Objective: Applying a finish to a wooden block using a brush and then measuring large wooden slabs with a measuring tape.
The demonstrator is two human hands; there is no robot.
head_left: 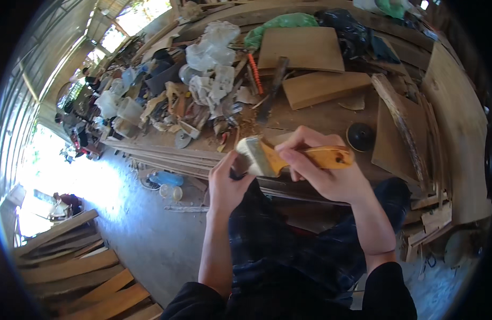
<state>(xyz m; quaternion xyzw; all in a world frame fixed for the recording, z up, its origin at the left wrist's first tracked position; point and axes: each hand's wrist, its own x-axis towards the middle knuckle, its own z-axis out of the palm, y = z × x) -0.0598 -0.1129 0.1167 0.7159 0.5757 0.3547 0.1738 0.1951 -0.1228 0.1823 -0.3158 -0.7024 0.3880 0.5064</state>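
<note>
A wide paintbrush with a yellow wooden handle, a metal band and pale bristles is held in front of me, above the bench edge. Wrapped round its handle are the fingers of my right hand, and the handle's end with its hole sticks out past them. My left hand is closed at the other end, its thumb and fingertips on the bristles. Part of the bristles is hidden by those fingers. Something dark shows between the left fingers and the brush, too unclear to name.
The wooden bench carries wooden boards, an orange-red spiral rod, a black disc and crumpled clear plastic. Planks are stacked at lower left. A blue bottle lies below the bench edge. People are farther off at left.
</note>
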